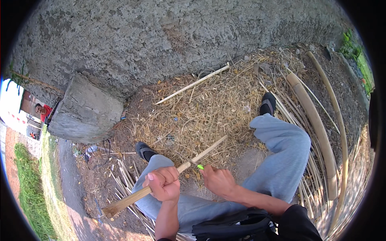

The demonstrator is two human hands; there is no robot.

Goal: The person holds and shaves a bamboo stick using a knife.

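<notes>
My left hand (164,183) is closed around a split bamboo stick (130,198), over my left leg. The stick slants from a wide brown end at lower left to a thin pale end above the shavings. My right hand (219,182) is closed on a small knife with a bright green handle (200,166). Its short blade lies at the stick, just beyond my left hand. Most of the handle is hidden inside my right fist.
Dry shavings (217,104) cover the ground between my feet. A pale bamboo strip (193,84) lies near the rough wall (181,32). A concrete block (86,110) stands at left. Bamboo poles (315,124) and many thin strips lie at right. Another person (45,112) is far left.
</notes>
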